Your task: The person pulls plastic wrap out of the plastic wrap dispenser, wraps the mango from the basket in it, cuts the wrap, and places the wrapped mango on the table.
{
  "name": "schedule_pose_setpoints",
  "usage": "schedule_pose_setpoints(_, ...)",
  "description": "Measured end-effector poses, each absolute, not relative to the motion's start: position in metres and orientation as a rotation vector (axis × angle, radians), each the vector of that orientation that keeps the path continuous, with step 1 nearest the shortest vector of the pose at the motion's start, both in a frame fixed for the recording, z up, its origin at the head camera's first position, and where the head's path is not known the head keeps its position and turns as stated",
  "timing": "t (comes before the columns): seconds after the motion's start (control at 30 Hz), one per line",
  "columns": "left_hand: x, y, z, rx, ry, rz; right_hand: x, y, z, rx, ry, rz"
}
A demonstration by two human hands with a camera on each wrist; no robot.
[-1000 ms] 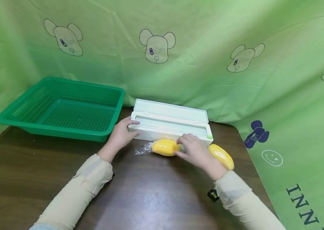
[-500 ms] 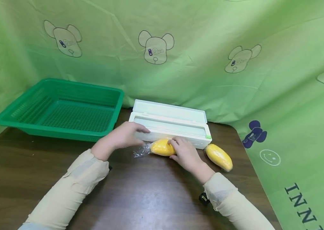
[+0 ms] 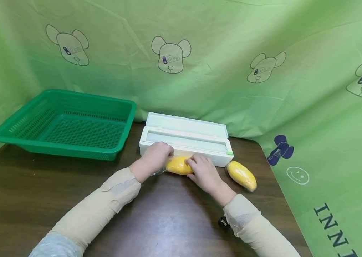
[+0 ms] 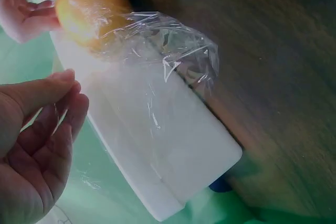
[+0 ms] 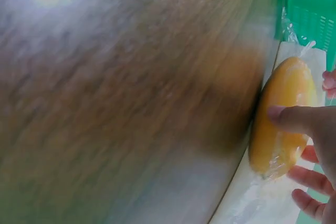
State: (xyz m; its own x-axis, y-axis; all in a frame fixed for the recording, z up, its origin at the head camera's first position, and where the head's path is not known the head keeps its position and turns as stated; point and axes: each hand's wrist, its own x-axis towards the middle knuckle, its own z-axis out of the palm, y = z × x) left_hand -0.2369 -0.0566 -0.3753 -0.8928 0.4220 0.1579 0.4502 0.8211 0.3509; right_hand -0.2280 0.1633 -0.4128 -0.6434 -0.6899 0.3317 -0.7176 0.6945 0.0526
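A yellow mango (image 3: 178, 165) in clear wrap lies along the front of a white cling film dispenser (image 3: 200, 151), whose lid stands raised behind it. My right hand (image 3: 204, 173) holds the mango's right end, the thumb (image 5: 294, 118) across its near side and the fingers on the far side. At the other end, my left hand (image 3: 156, 159) has thumb and fingertips pinched together, with faint glints of thin film between them. Crumpled plastic wrap (image 4: 184, 51) sticks out from the mango's left end. A second wrapped mango (image 3: 241, 175) rests right of the dispenser.
A green plastic basket (image 3: 120, 151) with slotted walls stands at the back left of the dark wooden table (image 3: 168, 221). A green printed curtain (image 3: 216, 96) hangs directly behind the dispenser and along the right side.
My left hand has moved from the dispenser's left end down to the mango's left end, its fingers closing. My right hand has settled onto the mango. The view has shifted slightly.
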Motion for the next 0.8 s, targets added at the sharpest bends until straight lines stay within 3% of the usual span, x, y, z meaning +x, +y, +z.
schedule_pose_setpoints(0.8, -0.222, -0.066, -0.398, -0.763, -2.918, -0.662, -0.221, 0.149, -0.414, 0.933, -2.629, 0.272)
